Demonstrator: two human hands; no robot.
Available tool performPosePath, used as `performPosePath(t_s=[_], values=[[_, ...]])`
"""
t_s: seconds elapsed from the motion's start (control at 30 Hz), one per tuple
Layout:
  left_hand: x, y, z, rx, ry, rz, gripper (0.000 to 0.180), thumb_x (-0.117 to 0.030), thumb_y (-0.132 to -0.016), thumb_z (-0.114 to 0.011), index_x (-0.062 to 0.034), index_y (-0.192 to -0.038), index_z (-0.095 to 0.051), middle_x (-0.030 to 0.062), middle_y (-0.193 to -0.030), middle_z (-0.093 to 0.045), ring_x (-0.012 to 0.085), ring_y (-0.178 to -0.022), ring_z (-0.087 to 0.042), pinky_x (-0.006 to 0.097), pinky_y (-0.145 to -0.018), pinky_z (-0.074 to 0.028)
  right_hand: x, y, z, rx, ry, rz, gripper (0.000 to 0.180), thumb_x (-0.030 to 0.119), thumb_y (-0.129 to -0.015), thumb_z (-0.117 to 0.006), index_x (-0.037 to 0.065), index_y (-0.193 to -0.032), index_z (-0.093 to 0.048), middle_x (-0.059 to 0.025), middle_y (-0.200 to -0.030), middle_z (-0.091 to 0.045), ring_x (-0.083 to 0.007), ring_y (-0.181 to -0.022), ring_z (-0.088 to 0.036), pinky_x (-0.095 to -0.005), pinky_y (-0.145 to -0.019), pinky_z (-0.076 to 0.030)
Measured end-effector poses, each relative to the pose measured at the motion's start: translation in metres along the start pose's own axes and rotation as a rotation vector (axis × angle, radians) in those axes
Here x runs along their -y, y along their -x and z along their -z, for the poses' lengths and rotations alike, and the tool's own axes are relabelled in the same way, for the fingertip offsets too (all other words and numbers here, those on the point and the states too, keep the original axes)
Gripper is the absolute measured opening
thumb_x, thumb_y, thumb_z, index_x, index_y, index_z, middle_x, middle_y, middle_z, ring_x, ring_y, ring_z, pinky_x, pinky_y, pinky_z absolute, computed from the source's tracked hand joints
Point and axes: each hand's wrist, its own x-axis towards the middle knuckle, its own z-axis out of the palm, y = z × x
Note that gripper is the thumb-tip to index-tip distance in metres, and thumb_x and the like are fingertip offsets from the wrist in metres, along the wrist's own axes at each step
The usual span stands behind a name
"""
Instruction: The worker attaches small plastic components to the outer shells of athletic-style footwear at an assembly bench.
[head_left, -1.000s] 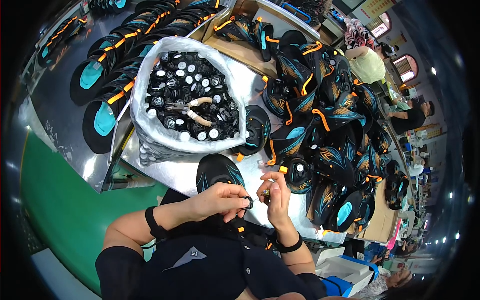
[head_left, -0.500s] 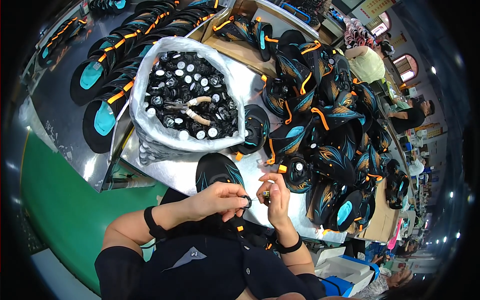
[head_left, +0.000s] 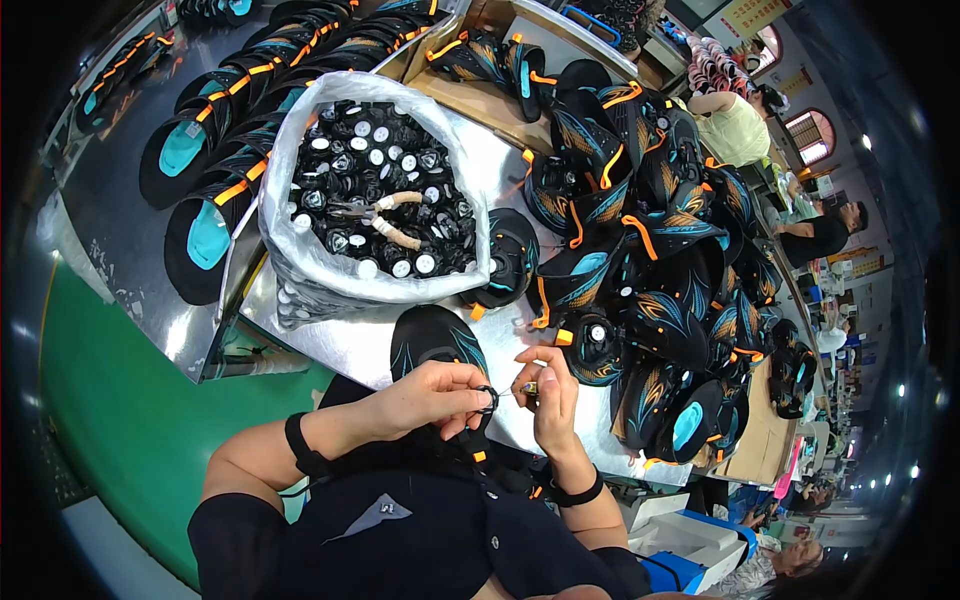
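My left hand (head_left: 440, 398) pinches a small black round part (head_left: 488, 400) between thumb and fingertips. Facing it, my right hand (head_left: 553, 405) grips a small tool with a yellowish handle (head_left: 530, 388). A thin line or wire spans the narrow gap between the tool and the part; which it belongs to is unclear. Just beyond my left hand lies a black shoe upper (head_left: 430, 335) with teal lines, its near portion hidden by my hands. An open clear plastic bag (head_left: 380, 288) full of black dial-like parts stands farther off, with tape-handled pliers (head_left: 395, 218) on top.
Shoe uppers with orange loops (head_left: 660, 320) are heaped to the right on a metal table (head_left: 345, 345). Rows of uppers (head_left: 205, 235) line the left table. A cardboard box (head_left: 490, 95) sits behind, a white and blue box (head_left: 665, 535) at lower right. Other people (head_left: 735, 130) work beyond.
Both hands keep nearly the same place. The black part has turned slightly in my left fingers, and the thin line between it and the tool shows more clearly.
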Motion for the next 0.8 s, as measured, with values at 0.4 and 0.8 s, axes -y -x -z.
performPosePath(t_s=[0.4,0.8], values=[[-0.008,0.005,-0.008,-0.068,-0.073,-0.053,0.021,-0.019,-0.095,-0.058,-0.0012,-0.105,-0.058,0.0018,-0.08,-0.059,0.0056,-0.063,-0.054,0.019,-0.055,-0.04,0.0,0.011,-0.003,-0.112,-0.179,0.064,0.034,0.026,-0.099,-0.042,-0.002,-0.115,-0.052,-0.0044,-0.08,-0.062,-0.0058,-0.056,-0.042,-0.0211,-0.052,-0.034],[0.022,-0.024,0.01,-0.251,0.188,-0.277,0.016,-0.011,-0.094,-0.059,0.0004,-0.105,-0.059,0.001,-0.082,-0.059,0.0044,-0.068,-0.053,0.017,-0.056,-0.04,-0.014,0.051,0.001,-0.034,0.083,-0.21,0.009,0.008,-0.091,-0.062,-0.001,-0.092,-0.065,-0.0037,-0.074,-0.064,-0.0098,-0.066,-0.058,-0.023,-0.061,-0.046]])
